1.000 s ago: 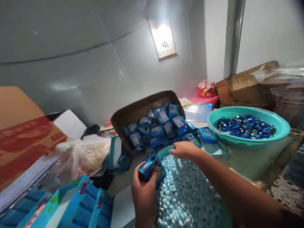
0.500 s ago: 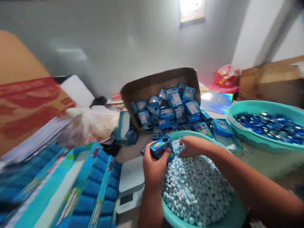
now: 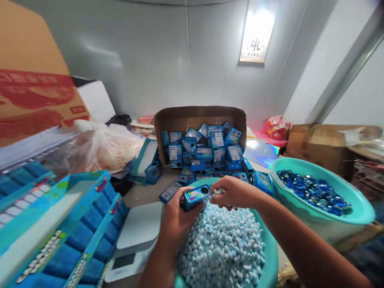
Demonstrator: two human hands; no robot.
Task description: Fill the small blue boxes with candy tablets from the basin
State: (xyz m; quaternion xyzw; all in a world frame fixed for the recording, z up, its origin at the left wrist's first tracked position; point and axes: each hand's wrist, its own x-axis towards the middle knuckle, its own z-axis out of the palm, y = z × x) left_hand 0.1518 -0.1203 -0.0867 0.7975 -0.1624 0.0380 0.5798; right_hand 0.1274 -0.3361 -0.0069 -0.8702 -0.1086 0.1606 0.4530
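My left hand (image 3: pixel 175 218) grips a small blue candy box (image 3: pixel 196 196) with a round hole at its end, held just above a teal basin (image 3: pixel 271 256) heaped with pale blue candies (image 3: pixel 223 248). My right hand (image 3: pixel 235 192) is closed on a few of those candies, pinched right at the box's hole. Behind the hands, a tipped cardboard box (image 3: pixel 198 116) spills several more small blue boxes (image 3: pixel 207 152).
A second teal basin (image 3: pixel 357 212) of blue caps stands on the right. A white scale (image 3: pixel 135 238) lies left of the candy basin. Blue display trays (image 3: pixel 60 240) fill the lower left, with a plastic bag (image 3: pixel 102 146) and a red-printed carton (image 3: pixel 33 92) behind.
My right hand scooped candies from the heap and brought them up to the box's hole. The left hand turned the box level. The view tilted and swung.
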